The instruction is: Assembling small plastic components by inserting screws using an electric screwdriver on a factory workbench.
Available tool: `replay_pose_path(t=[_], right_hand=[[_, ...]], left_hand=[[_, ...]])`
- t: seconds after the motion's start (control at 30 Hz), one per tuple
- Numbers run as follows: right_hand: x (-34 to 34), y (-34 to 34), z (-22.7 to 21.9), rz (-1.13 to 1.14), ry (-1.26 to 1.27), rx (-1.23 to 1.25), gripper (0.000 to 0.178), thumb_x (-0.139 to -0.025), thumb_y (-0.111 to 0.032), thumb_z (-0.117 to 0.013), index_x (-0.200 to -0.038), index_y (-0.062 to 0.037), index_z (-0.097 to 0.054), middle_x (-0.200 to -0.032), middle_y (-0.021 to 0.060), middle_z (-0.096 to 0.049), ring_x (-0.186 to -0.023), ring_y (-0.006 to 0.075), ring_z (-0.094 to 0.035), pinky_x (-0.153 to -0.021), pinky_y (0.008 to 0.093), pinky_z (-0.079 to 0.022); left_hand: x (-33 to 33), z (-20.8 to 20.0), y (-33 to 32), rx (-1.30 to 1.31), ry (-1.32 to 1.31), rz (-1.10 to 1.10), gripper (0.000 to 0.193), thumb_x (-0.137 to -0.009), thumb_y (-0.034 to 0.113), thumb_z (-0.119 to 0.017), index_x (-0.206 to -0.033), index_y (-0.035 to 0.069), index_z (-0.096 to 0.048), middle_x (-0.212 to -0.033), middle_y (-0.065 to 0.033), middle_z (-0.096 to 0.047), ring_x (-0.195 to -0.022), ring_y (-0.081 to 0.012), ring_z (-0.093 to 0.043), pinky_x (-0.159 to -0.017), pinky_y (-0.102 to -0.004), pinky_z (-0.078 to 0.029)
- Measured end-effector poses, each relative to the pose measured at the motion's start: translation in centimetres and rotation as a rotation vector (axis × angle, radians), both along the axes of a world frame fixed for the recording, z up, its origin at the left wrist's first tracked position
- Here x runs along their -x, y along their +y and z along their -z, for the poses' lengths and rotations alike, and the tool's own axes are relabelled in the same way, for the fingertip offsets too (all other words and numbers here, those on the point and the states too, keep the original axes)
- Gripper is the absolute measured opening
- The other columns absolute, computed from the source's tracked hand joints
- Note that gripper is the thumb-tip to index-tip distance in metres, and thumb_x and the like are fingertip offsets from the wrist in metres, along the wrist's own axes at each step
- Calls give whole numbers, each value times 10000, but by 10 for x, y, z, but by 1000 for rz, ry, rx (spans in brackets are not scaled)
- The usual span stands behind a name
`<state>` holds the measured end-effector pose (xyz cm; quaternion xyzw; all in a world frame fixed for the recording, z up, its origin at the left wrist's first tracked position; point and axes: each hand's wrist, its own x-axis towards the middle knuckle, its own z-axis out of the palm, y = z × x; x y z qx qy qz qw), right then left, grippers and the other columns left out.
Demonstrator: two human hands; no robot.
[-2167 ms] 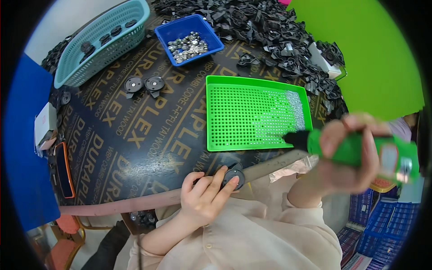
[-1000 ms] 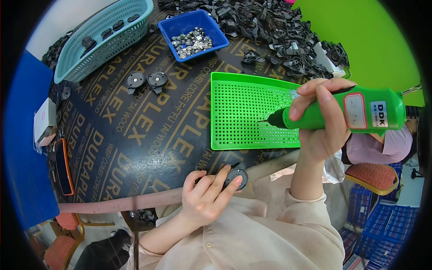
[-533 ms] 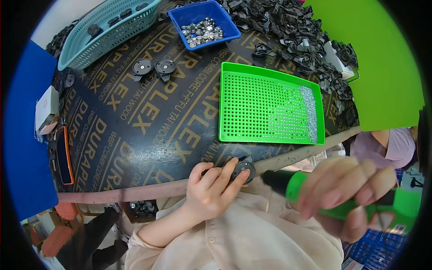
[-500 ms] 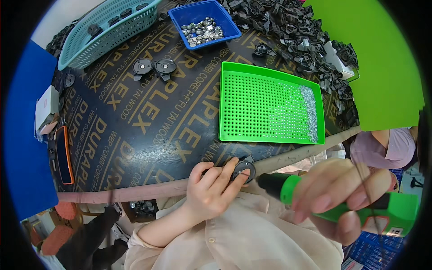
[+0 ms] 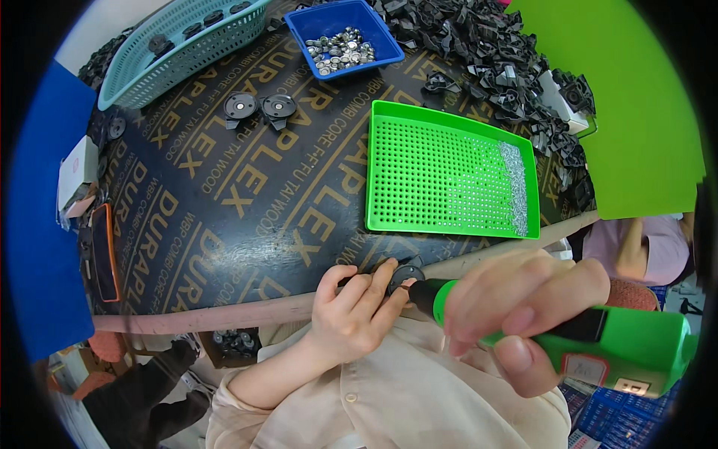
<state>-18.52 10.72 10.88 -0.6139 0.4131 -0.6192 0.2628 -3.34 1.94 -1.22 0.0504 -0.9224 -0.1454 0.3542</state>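
Note:
At the table's near edge, my left hand (image 5: pixel 351 310) presses its fingers on a round black plastic part (image 5: pixel 406 275), keeping hold of it. My right hand (image 5: pixel 527 307) is wrapped round a green electric screwdriver (image 5: pixel 636 348) with a black nose. The screwdriver's tip meets the black part beside my left fingertips; the exact contact point is hidden. Beyond my hands lies a green perforated tray (image 5: pixel 430 176) with small silver screws (image 5: pixel 514 191) heaped along its right side. Two similar round black parts (image 5: pixel 258 107) rest side by side farther back on the table.
A blue bin (image 5: pixel 385 45) of silver metal pieces stands at the back, with a pale blue basket (image 5: pixel 123 86) to its left. Black plastic parts (image 5: pixel 493 52) are piled at the back right. An orange-edged phone (image 5: pixel 106 254) lies at the left. Another person (image 5: pixel 651 247) sits at the right.
My right hand has brought the screwdriver leftward, so its tip has gone from just beside the black part to touching it. My left hand stays almost in place.

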Motion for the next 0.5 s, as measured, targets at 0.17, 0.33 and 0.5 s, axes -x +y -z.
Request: replay_pose_path(t=[0.17, 0.33, 0.5], right_hand=[[6, 11, -3, 35, -49, 147, 271, -839, -34, -578, -1029, -21, -385, -869, 179, -575, -487, 234, -603, -426, 355, -538], [28, 50, -5, 308, -177, 424, 269, -826, -73, -562, -979, 9, -356, -884, 198, -546, -471, 251, -607, -373, 315, -523], [34, 45, -1, 343, -131, 395, 226, -842, -105, -456, -1016, 19, -382, -949, 165, -512, -397, 141, -497, -410, 254, -392]], left_hand=[[-18, -5, -4, -26, -15, -67, 240, -714, 178, -714, -934, 84, -692, -1026, -114, -671, -742, -149, -549, -792, -344, -431], [-142, -67, -31, -432, -497, -185, 320, -659, 215, -762, -963, 121, -731, -1180, -76, -644, -946, -212, -581, -894, -391, -427], [-171, -86, -51, -224, -464, -583, 445, -606, 140, -777, -1037, 57, -702, -1247, -134, -603, -1091, -312, -537, -938, -410, -420]])
